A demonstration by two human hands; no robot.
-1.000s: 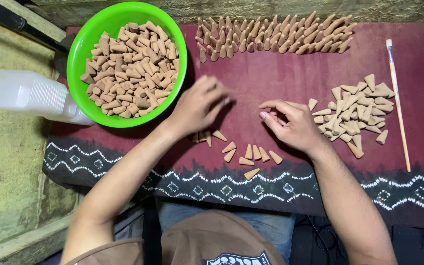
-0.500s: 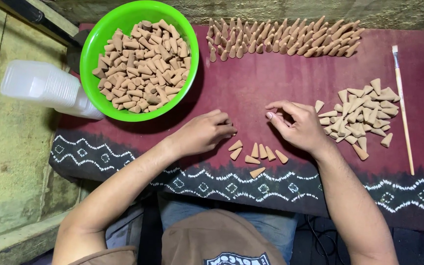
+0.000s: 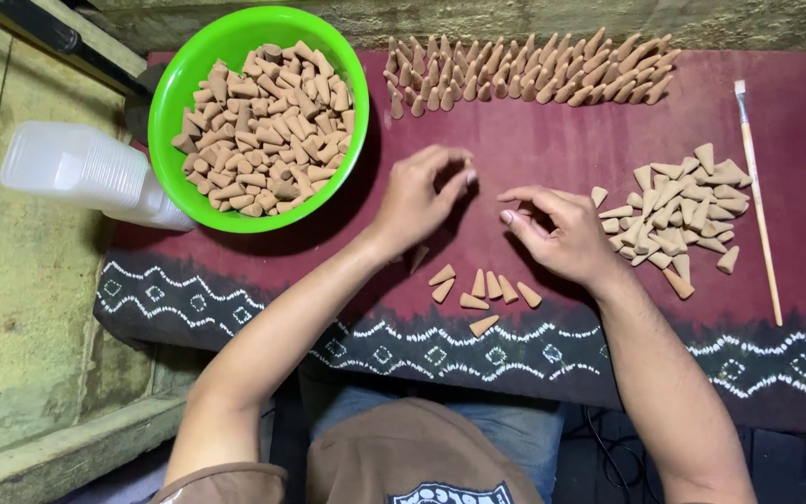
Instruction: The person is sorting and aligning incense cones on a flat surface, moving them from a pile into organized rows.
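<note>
My left hand (image 3: 419,198) hovers over the middle of the dark red cloth (image 3: 534,140), fingers held together and pointing to the upper right; whether they hold a cone is hidden. My right hand (image 3: 560,231) rests just beside it, fingers loosely curled and apart, with nothing visible in them. A small group of tan clay-coloured cones (image 3: 478,294) lies flat below both hands. One more cone (image 3: 419,257) peeks out under my left wrist. A loose pile of cones (image 3: 678,210) lies right of my right hand.
A green bowl (image 3: 179,89) heaped with cones sits at the back left. A row of upright cones (image 3: 524,75) lines the far edge. A thin brush (image 3: 757,205) lies at the right. Stacked clear plastic containers (image 3: 86,173) lie left of the bowl.
My left hand dropped from near the bowl to the small group of cones, then lifted away toward the cloth's middle. My right hand barely moved.
</note>
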